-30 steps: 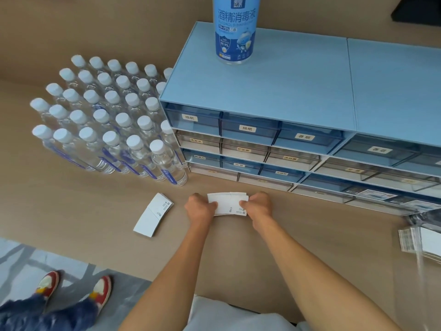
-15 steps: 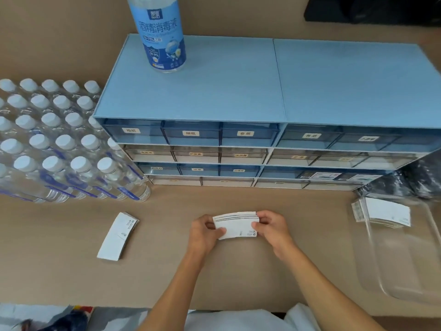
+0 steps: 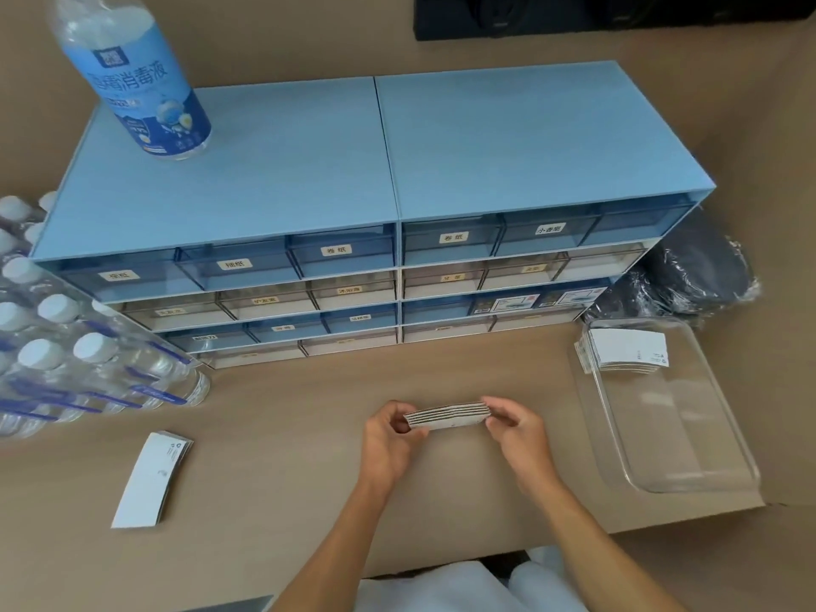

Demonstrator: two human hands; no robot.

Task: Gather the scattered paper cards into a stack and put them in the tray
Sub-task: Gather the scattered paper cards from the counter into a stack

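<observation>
I see the stack (image 3: 448, 417) of cards held edge-on just above the surface (image 3: 282, 439), in front of the drawer unit (image 3: 353, 205). My left hand (image 3: 391, 439) pinches its left end and my right hand (image 3: 514, 428) pinches its right end, the fingers (image 3: 499, 406) of both closed on the stack so that its layered edges face me. The stack is level and looks squared up.

A second pile (image 3: 152, 477) of cards lies flat on the surface, well to the left of the drawer unit's front and near the bottles (image 3: 66, 346). The clear tray (image 3: 689, 439) sits to the right of the drawer unit's front, well apart from my hands. More cards (image 3: 627, 351) already lie in the tray, at its far end, next to the drawer unit.

The bottles, white-capped and shrink-wrapped, stand against the left side of the drawer unit. A tall blue-labelled bottle (image 3: 145, 81) stands on top of the drawer unit at its left rear corner. A dark wrapped bundle (image 3: 693, 267) rests against the drawer unit's right side, behind the tray.
</observation>
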